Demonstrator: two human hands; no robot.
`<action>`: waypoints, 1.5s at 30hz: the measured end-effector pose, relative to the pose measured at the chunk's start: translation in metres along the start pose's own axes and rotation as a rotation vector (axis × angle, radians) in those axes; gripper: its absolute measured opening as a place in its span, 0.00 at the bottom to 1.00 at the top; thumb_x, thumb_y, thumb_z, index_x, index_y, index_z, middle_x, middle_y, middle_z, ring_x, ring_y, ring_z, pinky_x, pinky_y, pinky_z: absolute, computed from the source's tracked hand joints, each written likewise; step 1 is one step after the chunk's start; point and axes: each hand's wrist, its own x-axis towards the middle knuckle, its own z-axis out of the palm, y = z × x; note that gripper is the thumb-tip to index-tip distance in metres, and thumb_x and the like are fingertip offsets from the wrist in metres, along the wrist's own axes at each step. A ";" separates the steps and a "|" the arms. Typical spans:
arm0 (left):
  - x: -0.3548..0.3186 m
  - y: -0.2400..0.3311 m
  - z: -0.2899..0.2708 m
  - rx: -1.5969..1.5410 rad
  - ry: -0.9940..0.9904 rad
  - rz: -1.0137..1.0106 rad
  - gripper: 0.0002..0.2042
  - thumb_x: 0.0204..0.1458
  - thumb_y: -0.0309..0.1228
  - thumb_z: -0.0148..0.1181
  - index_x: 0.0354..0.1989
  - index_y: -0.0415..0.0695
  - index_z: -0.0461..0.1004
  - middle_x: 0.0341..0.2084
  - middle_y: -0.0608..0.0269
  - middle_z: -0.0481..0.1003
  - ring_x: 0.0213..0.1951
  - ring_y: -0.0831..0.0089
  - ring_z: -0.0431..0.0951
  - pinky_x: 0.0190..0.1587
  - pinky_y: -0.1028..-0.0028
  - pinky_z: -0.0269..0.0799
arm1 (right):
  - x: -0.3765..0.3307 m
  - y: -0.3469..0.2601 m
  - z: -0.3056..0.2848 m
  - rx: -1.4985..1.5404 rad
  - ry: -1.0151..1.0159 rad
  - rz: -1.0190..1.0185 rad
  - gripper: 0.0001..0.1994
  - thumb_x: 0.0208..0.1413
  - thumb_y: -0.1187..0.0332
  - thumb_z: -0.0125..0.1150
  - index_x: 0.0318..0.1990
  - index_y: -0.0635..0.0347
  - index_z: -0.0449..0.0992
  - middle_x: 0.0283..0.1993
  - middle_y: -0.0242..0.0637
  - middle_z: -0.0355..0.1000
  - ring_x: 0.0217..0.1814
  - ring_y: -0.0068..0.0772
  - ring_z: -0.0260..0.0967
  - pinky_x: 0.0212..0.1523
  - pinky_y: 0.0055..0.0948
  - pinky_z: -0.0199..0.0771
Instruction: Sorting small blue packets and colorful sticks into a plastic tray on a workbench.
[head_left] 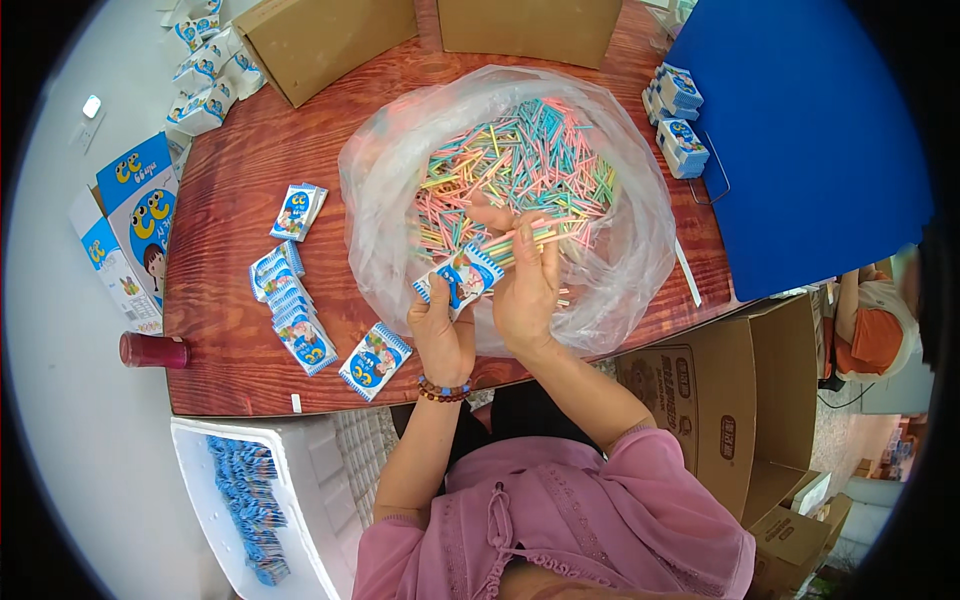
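In my left hand (440, 335), at the near edge of a big clear plastic bag (378, 170), is a small blue-and-white packet (463, 279). The packet's far right end meets a bundle of thin coloured sticks (497, 250) that the fingers of my right hand (528, 295) close around. Whether the sticks are inside the packet's mouth, I cannot tell. Many loose pink, yellow, green and blue sticks (520, 150) fill the open bag beyond my hands. Left of the bag lie a single packet (375, 361), an overlapping row of packets (290, 305) and a small stack (298, 212).
Cardboard boxes (325, 45) stand along the wooden table's (225, 220) far edge. A blue panel (800, 140) rises at the right, beside stacked small packs (683, 148). A red-lidded jar (153, 350) sits left. Below, a white foam box (285, 480) holds packets; an open carton (700, 410) stands right.
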 end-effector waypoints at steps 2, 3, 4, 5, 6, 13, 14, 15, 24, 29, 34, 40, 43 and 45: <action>0.001 -0.003 -0.001 -0.003 0.003 0.020 0.13 0.62 0.37 0.54 0.46 0.41 0.74 0.41 0.66 0.78 0.41 0.77 0.77 0.41 0.73 0.73 | -0.004 0.002 0.004 -0.001 0.000 -0.002 0.09 0.68 0.66 0.41 0.45 0.62 0.63 0.51 0.53 0.72 0.67 0.46 0.59 0.65 0.42 0.56; 0.002 -0.005 -0.003 0.013 -0.005 0.034 0.13 0.62 0.37 0.54 0.46 0.41 0.74 0.41 0.66 0.78 0.42 0.77 0.77 0.43 0.73 0.73 | -0.005 0.002 0.006 -0.011 -0.007 0.002 0.10 0.68 0.66 0.41 0.47 0.63 0.63 0.54 0.53 0.70 0.68 0.45 0.57 0.66 0.42 0.55; 0.003 -0.006 -0.004 0.030 -0.013 0.048 0.13 0.61 0.37 0.54 0.46 0.41 0.74 0.42 0.66 0.78 0.43 0.77 0.77 0.45 0.72 0.73 | -0.006 0.002 0.008 -0.021 -0.015 0.006 0.11 0.68 0.66 0.41 0.49 0.64 0.62 0.57 0.53 0.68 0.69 0.44 0.55 0.67 0.41 0.54; 0.003 -0.005 -0.003 0.029 -0.013 0.049 0.13 0.61 0.37 0.54 0.46 0.41 0.74 0.42 0.66 0.78 0.43 0.77 0.77 0.45 0.72 0.73 | -0.006 0.002 0.007 -0.022 -0.016 0.007 0.11 0.68 0.66 0.41 0.49 0.64 0.62 0.57 0.53 0.68 0.69 0.44 0.55 0.67 0.41 0.54; 0.004 -0.003 0.000 0.002 -0.007 0.045 0.11 0.62 0.35 0.54 0.45 0.41 0.74 0.42 0.65 0.78 0.43 0.76 0.77 0.46 0.72 0.73 | -0.005 0.000 0.007 -0.052 -0.031 0.065 0.12 0.68 0.66 0.41 0.50 0.65 0.63 0.60 0.53 0.66 0.71 0.43 0.53 0.68 0.41 0.51; 0.022 -0.009 -0.004 -0.133 -0.017 -0.024 0.10 0.61 0.33 0.55 0.45 0.40 0.74 0.43 0.63 0.78 0.44 0.75 0.78 0.48 0.72 0.74 | 0.008 0.007 -0.003 -0.028 -0.157 0.139 0.20 0.68 0.62 0.39 0.58 0.68 0.65 0.69 0.49 0.55 0.73 0.40 0.48 0.71 0.39 0.43; 0.023 -0.010 -0.003 -0.137 -0.018 -0.020 0.10 0.61 0.33 0.55 0.45 0.40 0.74 0.43 0.63 0.78 0.44 0.75 0.78 0.48 0.72 0.74 | 0.012 0.007 -0.006 -0.029 -0.162 0.139 0.20 0.68 0.62 0.39 0.58 0.68 0.65 0.69 0.49 0.55 0.73 0.40 0.48 0.71 0.39 0.43; 0.024 -0.012 -0.001 -0.155 -0.031 -0.040 0.11 0.61 0.34 0.55 0.46 0.40 0.74 0.43 0.63 0.78 0.44 0.74 0.78 0.49 0.71 0.74 | 0.016 0.007 -0.009 -0.089 -0.216 0.124 0.21 0.68 0.61 0.39 0.60 0.68 0.63 0.69 0.48 0.55 0.74 0.40 0.47 0.72 0.39 0.43; 0.028 -0.013 0.007 -0.209 -0.152 -0.096 0.17 0.61 0.41 0.53 0.52 0.43 0.71 0.46 0.65 0.76 0.47 0.73 0.76 0.48 0.69 0.73 | 0.042 -0.006 -0.026 -0.433 -0.471 0.031 0.27 0.67 0.59 0.40 0.67 0.68 0.54 0.72 0.46 0.50 0.75 0.43 0.44 0.72 0.38 0.44; 0.029 -0.004 0.006 -0.313 -0.148 -0.137 0.18 0.61 0.42 0.53 0.55 0.46 0.68 0.49 0.66 0.75 0.48 0.73 0.75 0.49 0.68 0.73 | 0.031 -0.015 -0.018 -0.616 -0.469 0.081 0.27 0.67 0.58 0.41 0.68 0.65 0.55 0.70 0.45 0.54 0.72 0.42 0.51 0.69 0.37 0.50; 0.027 0.004 -0.001 -0.399 -0.228 -0.109 0.17 0.61 0.42 0.53 0.53 0.45 0.69 0.47 0.62 0.75 0.47 0.69 0.75 0.46 0.65 0.73 | 0.030 -0.020 -0.016 -1.114 -0.619 -0.246 0.15 0.56 0.68 0.61 0.48 0.67 0.75 0.47 0.45 0.74 0.52 0.35 0.70 0.52 0.32 0.68; 0.027 0.025 -0.023 -0.414 -0.177 -0.035 0.16 0.63 0.41 0.50 0.53 0.45 0.69 0.49 0.62 0.74 0.50 0.69 0.74 0.53 0.62 0.69 | 0.028 -0.023 0.011 -0.982 -0.687 0.043 0.14 0.58 0.66 0.59 0.45 0.68 0.76 0.42 0.45 0.76 0.45 0.41 0.73 0.46 0.32 0.70; 0.016 0.050 -0.020 -0.443 -0.170 0.004 0.17 0.63 0.40 0.49 0.55 0.42 0.68 0.52 0.61 0.73 0.54 0.69 0.72 0.59 0.61 0.65 | 0.034 -0.026 0.041 -1.179 -0.839 -0.217 0.12 0.58 0.67 0.58 0.44 0.68 0.77 0.41 0.46 0.75 0.42 0.42 0.72 0.43 0.33 0.71; 0.007 0.059 -0.035 -0.477 -0.157 0.074 0.19 0.63 0.40 0.49 0.56 0.40 0.67 0.53 0.60 0.72 0.55 0.68 0.71 0.60 0.61 0.64 | 0.028 -0.018 0.057 -1.124 -0.898 -0.353 0.11 0.58 0.67 0.57 0.42 0.67 0.77 0.39 0.46 0.74 0.41 0.43 0.72 0.42 0.33 0.71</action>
